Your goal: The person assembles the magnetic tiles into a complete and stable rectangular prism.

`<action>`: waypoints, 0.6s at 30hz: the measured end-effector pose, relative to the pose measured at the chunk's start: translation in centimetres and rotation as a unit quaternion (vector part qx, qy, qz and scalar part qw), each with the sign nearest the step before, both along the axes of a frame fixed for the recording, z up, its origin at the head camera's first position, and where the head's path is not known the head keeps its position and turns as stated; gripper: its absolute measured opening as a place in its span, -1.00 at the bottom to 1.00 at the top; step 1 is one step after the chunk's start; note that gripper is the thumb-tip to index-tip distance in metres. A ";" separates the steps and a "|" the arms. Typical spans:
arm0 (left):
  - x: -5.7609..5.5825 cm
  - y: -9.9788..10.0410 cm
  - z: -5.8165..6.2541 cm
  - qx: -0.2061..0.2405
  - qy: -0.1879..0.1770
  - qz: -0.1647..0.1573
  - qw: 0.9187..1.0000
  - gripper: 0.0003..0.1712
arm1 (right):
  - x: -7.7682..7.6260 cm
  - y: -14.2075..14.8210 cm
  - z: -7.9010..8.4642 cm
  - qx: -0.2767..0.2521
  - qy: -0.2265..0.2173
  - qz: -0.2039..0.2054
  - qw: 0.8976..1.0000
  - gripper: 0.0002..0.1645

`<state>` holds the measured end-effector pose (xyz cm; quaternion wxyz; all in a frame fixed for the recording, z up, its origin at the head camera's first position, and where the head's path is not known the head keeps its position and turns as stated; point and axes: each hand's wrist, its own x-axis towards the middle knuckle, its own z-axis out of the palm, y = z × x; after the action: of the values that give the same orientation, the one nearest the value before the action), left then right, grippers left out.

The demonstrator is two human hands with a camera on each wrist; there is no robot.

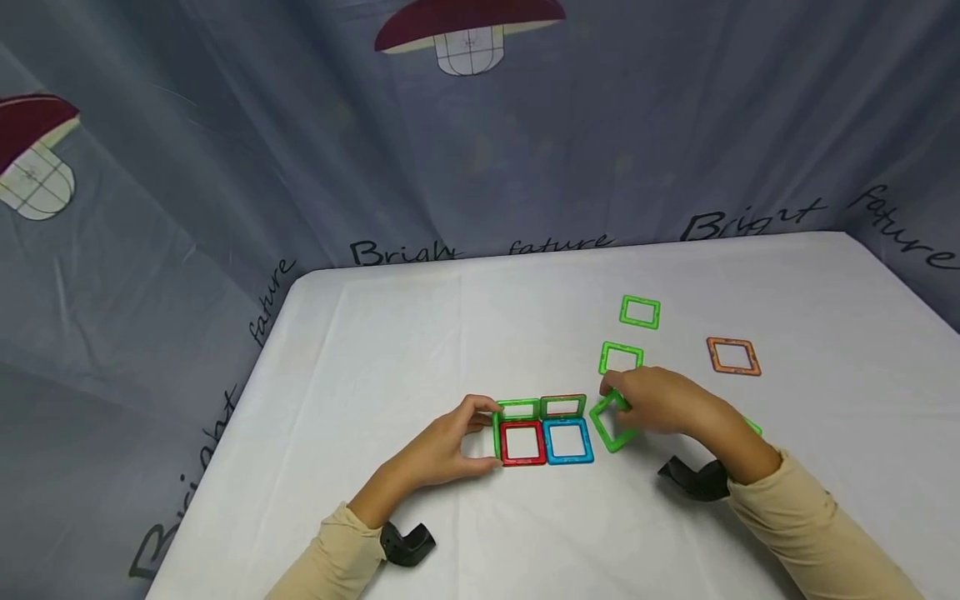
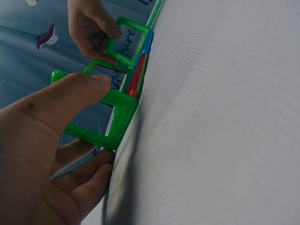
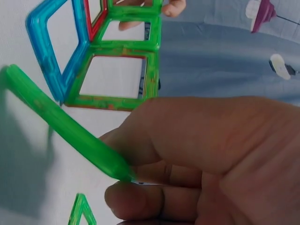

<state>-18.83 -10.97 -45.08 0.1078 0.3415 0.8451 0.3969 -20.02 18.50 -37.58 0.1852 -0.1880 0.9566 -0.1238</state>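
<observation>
Green square frame (image 1: 602, 432), glossy plastic with rounded corners: held tilted just right of the blue square (image 1: 570, 460), pinched between the right hand's (image 1: 663, 400) thumb and fingers. From where I stand, blue square and red square (image 1: 523, 461) lie flat, edge to edge; two back panels (image 1: 519, 402) stand behind them. Left hand (image 1: 442, 448) curves, thumb and fingertips clamped on the green end panel (image 1: 497, 433) (upright, beside red). Farther out: orange frame (image 1: 735, 372), flat on faintly creased white cloth (image 1: 390, 350).
</observation>
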 end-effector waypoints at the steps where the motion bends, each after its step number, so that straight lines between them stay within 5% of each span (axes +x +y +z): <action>1: 0.0 0.0 0.0 0.000 0.001 0.000 1.000 -0.28 | 0.1 -0.1 0.0 -0.001 0.000 0.000 1.000 -0.65; 18: 0.1 0.1 0.2 0.002 0.003 0.002 1.000 -0.28 | 1.2 -0.9 0.4 0.029 0.012 0.016 0.999 -0.62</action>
<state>-18.74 -10.90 -44.90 0.1041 0.3415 0.8450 0.3981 -18.84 17.57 -37.18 0.1806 -0.1992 0.9589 -0.0903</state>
